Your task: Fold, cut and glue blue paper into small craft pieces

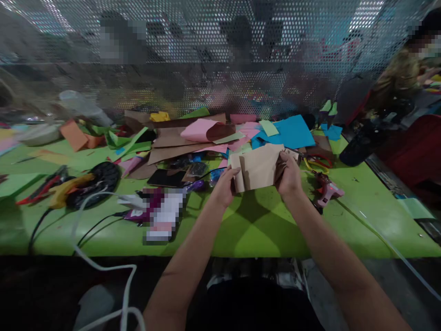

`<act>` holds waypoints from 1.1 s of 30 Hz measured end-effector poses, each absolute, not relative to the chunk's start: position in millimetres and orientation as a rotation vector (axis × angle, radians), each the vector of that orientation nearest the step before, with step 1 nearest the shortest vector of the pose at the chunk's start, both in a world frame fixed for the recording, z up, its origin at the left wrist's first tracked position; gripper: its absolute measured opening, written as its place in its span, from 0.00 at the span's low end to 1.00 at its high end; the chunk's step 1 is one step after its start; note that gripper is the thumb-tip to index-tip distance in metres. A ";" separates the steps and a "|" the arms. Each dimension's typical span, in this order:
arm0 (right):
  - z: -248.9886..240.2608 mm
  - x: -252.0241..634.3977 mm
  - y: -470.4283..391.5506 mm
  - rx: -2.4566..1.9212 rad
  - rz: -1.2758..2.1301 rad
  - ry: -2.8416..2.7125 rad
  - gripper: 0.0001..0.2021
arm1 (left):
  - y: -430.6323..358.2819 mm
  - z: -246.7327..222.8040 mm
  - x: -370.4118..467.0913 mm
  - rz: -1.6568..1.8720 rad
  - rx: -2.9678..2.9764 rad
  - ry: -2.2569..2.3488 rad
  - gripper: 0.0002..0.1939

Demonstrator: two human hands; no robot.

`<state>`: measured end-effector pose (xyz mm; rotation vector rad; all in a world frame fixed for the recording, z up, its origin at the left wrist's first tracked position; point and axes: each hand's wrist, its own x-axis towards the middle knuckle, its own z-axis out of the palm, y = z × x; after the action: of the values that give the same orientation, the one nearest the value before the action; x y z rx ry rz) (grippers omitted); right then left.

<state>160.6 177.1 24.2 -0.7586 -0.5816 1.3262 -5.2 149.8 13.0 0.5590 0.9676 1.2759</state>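
Note:
A tan sheet of paper point(260, 169), with a fold along its left side, is held up above the green table point(255, 234). My left hand point(225, 185) grips its left edge, thumb on the front. At the right edge my right hand point(288, 174) is closed on the same paper, with a darker part of it under the fingers. A dark, thin object shows by the right fingertips, too small to name. Right of my right hand lies a pink glue gun point(329, 192).
Coloured paper, including a blue sheet point(292, 132), is piled behind the hands. At left are a yellow glue gun point(69, 189), a purple tool point(146, 210), a black phone point(167, 178) and a white cable point(99, 265). A person stands at far right behind a dark bottle point(354, 149).

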 end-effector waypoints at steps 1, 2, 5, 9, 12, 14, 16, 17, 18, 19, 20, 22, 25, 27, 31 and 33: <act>25.6 160.0 176.4 -0.715 1.369 -0.577 0.06 | 149.8 12.3 -4.5 1.265 0.565 0.971 0.23; 27.3 159.1 175.0 -0.671 1.399 -0.573 0.05 | 149.5 11.5 -3.4 1.252 0.575 0.972 0.23; 33.0 156.4 168.1 -0.589 1.451 -0.558 0.05 | 147.0 9.5 1.7 1.225 0.615 0.975 0.21; 39.4 156.6 159.9 -0.516 1.513 -0.576 0.13 | 140.2 9.3 12.4 1.171 0.709 0.947 0.22; 44.6 158.4 157.9 -0.481 1.573 -0.534 0.20 | 136.4 8.9 22.2 1.139 0.818 0.927 0.24; 48.6 158.9 157.7 -0.512 1.588 -0.450 0.22 | 137.5 7.1 28.0 1.186 0.893 0.966 0.23; 52.4 159.5 156.8 -0.543 1.604 -0.371 0.23 | 143.0 4.4 30.9 1.264 0.957 1.033 0.19; 53.9 160.2 155.9 -0.546 1.622 -0.351 0.23 | 147.4 3.3 30.2 1.306 0.975 1.082 0.18; 55.2 161.5 154.8 -0.535 1.643 -0.346 0.23 | 152.6 2.8 27.6 1.351 0.968 1.151 0.17; 56.2 163.5 153.6 -0.516 1.660 -0.353 0.23 | 158.4 3.2 22.9 1.392 0.952 1.224 0.17; 56.8 166.2 152.6 -0.491 1.668 -0.368 0.23 | 164.5 4.8 15.9 1.429 0.955 1.291 0.17; 56.9 172.8 151.7 -0.449 1.649 -0.402 0.22 | 176.1 12.0 -4.4 1.470 1.042 1.391 0.18; 54.6 180.6 154.5 -0.444 1.578 -0.442 0.21 | 190.4 30.0 -44.2 1.406 1.415 1.567 0.23; 51.3 181.1 158.4 -0.486 1.542 -0.460 0.19 | 198.1 41.1 -71.0 1.252 1.704 1.866 0.26; 40.0 174.3 168.5 -0.651 1.465 -0.428 0.10 | 207.3 44.0 -110.7 0.675 1.856 2.457 0.29; 32.3 171.5 173.6 -0.685 1.426 -0.422 0.06 | 207.0 37.1 -120.7 0.458 1.874 2.534 0.28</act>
<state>171.5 173.6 32.3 -0.6846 -0.4222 1.4262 -120.7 207.0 37.1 1.8743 2.5336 0.4577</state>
